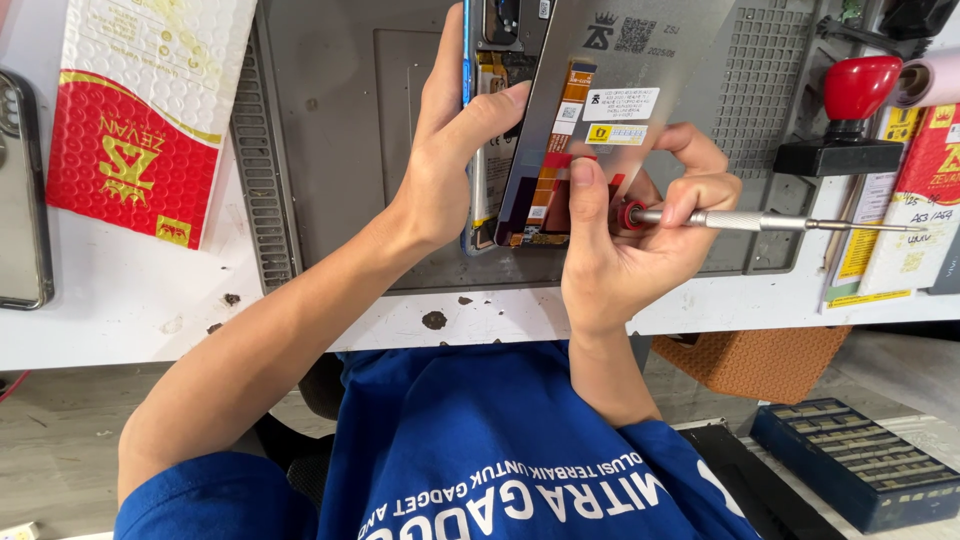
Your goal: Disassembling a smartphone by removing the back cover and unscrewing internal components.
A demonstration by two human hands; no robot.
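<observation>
Silver display panel (590,110): right hand (630,250), gripping the slim metal screwdriver (760,220), should press gently while left hand (450,150) clasps the blue-edged opened phone (487,120) steady

- Your one view comes from the camera on your head, looking steeply down over your chest.
- It sits close to your left hand (450,165) and right hand (625,235), above the grey work mat (330,130).
- White bench edge crosses mid-frame; floor shows below.

phone (487,120) on mat (350,120), envelope (145,110) left
</observation>
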